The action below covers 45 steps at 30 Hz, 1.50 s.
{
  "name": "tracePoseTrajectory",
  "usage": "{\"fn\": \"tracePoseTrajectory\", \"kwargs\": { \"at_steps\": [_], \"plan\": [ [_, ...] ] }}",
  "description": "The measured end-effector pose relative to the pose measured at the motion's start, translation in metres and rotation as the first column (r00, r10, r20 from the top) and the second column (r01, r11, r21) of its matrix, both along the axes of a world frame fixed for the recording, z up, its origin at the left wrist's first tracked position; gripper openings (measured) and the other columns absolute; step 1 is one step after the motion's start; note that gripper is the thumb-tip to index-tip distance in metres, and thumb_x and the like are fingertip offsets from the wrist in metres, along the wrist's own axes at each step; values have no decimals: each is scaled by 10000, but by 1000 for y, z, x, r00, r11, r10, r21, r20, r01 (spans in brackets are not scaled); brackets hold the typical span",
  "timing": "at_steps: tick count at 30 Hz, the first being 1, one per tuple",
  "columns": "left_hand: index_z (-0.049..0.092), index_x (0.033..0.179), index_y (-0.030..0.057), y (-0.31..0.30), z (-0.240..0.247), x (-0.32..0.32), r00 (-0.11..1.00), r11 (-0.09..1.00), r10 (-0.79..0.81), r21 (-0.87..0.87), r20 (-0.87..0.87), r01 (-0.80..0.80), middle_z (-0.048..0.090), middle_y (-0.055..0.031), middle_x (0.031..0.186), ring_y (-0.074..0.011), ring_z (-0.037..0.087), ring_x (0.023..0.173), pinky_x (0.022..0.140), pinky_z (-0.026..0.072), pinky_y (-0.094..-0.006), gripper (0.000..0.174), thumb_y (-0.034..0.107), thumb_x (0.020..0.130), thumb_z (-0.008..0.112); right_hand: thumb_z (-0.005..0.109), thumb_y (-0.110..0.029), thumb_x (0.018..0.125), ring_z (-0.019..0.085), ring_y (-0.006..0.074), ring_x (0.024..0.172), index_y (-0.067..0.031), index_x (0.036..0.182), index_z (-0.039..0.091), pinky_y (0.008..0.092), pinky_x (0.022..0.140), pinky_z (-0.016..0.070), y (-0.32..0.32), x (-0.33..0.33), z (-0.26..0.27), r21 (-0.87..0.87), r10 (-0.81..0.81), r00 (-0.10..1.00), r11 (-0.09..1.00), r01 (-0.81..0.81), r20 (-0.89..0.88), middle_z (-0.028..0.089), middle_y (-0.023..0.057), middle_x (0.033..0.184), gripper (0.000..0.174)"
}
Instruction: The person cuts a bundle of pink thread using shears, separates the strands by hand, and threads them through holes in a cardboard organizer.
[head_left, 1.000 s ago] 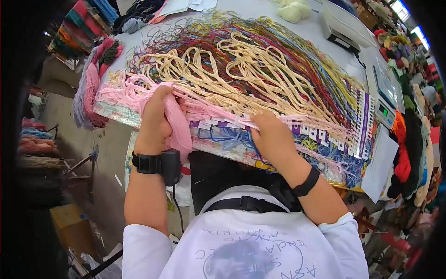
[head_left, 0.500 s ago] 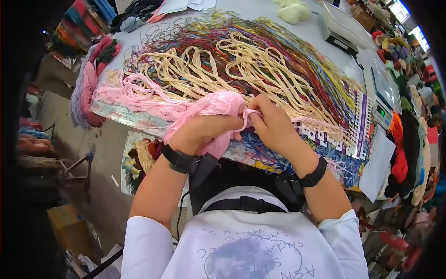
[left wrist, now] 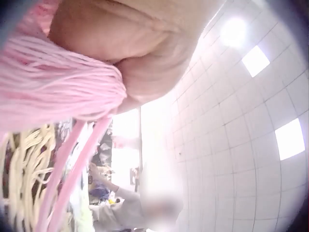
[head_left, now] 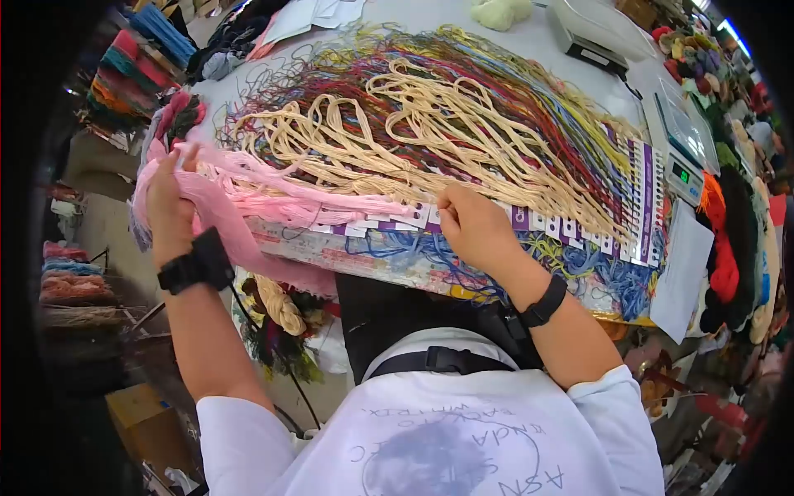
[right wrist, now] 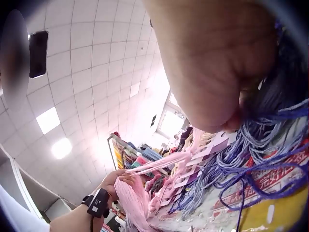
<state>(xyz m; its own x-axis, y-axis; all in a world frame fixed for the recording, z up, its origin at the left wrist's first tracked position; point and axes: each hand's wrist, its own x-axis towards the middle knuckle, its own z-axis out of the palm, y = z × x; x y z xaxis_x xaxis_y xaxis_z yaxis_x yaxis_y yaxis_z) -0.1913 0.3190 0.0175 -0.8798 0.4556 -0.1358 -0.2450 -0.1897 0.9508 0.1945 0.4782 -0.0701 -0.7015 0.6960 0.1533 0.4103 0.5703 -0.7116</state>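
Observation:
My left hand (head_left: 169,207) holds a thick pink yarn skein (head_left: 217,227) at the table's left end. The skein drapes over the hand and hangs below the edge. Two pink strands (left wrist: 72,169) run taut from it in the left wrist view. In the head view, pink strands (head_left: 331,201) reach the purple-and-white punched card (head_left: 519,219) along the front. My right hand (head_left: 480,231) rests at that card, fingers curled, just right of where the pink strands end. I cannot tell what its fingertips pinch. Cream yarn (head_left: 447,116) lies beyond in loops.
Multicoloured threads (head_left: 513,78) spread behind the cream yarn. Blue threads (head_left: 413,248) lie along the front edge. A scale with a green display (head_left: 680,174) stands at right, with a paper sheet (head_left: 682,269) in front of it. Hanging skeins (head_left: 124,74) are at far left.
My left hand first came right to meet my right hand at the card, then moved back far left with the pink skein, drawing strands out straight. My right hand stayed near the card.

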Motion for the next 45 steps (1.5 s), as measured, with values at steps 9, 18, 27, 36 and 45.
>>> {"fn": "tracePoseTrajectory", "kwargs": {
  "at_steps": [9,18,27,36,45],
  "plan": [
    [416,1305,-46,19,-8,204,522,586,-810,402,266,704,404,-133,1386,-233,440,1233,982,421,-376,482,221,916,514,669,-121,790,551,92,637,-31,872,636,264,575,437,-40,-12,54,-557,22,924,792,-249,-382,574,8,713,126],
    [410,1303,-71,20,-6,229,451,539,-841,392,298,746,455,-155,1341,-249,507,1153,975,397,-371,513,249,907,482,561,-50,864,537,39,771,-20,864,554,183,661,429,-42,0,63,-752,-91,811,446,-486,-578,573,-7,861,31],
    [402,1321,-51,14,6,237,643,671,-741,191,193,716,580,-57,921,-143,597,728,649,490,-275,577,84,808,631,566,-65,873,533,41,741,-13,897,554,186,644,417,-49,6,68,-806,-34,852,346,-481,-523,583,2,825,59],
    [358,1346,-70,11,5,234,616,652,-757,186,220,735,568,-37,841,-105,566,703,629,467,-240,633,79,801,644,586,-63,855,482,11,672,-13,880,569,166,579,356,-53,7,63,-808,-55,864,388,-443,-501,563,-30,775,58],
    [389,1322,-82,9,3,233,614,648,-762,214,208,731,563,-40,793,-101,560,664,600,462,-240,594,83,807,638,575,-51,854,496,24,701,-17,887,565,171,613,373,-56,6,64,-811,-80,838,316,-492,-539,568,-23,800,48]
  ]
}}
